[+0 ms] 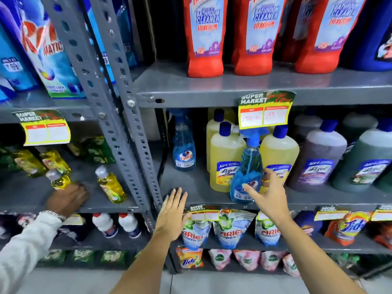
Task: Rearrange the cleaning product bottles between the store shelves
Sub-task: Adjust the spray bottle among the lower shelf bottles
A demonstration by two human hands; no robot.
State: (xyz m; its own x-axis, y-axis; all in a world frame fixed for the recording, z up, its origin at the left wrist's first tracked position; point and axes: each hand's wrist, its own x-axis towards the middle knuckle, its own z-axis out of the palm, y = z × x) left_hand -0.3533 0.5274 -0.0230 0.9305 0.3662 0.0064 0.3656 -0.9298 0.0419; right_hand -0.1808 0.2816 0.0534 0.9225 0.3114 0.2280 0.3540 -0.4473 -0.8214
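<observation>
A blue Colin spray bottle (247,166) stands upright at the front edge of the middle shelf (191,183). My right hand (267,195) is spread around its lower part, thumb across the label and fingers to its right, not closed on it. A second blue spray bottle (183,149) stands farther back to the left. My left hand (172,211) is flat and open against the shelf's front edge, holding nothing. Yellow Lizol bottles (224,160) stand right behind the front spray bottle.
Purple (318,164) and green (364,164) Lizol bottles fill the shelf's right. Red bathroom cleaner bottles (204,39) stand on the shelf above. A grey upright post (127,128) divides the racks. On the left rack another person's hand (67,200) holds a yellow dish-liquid bottle (58,180).
</observation>
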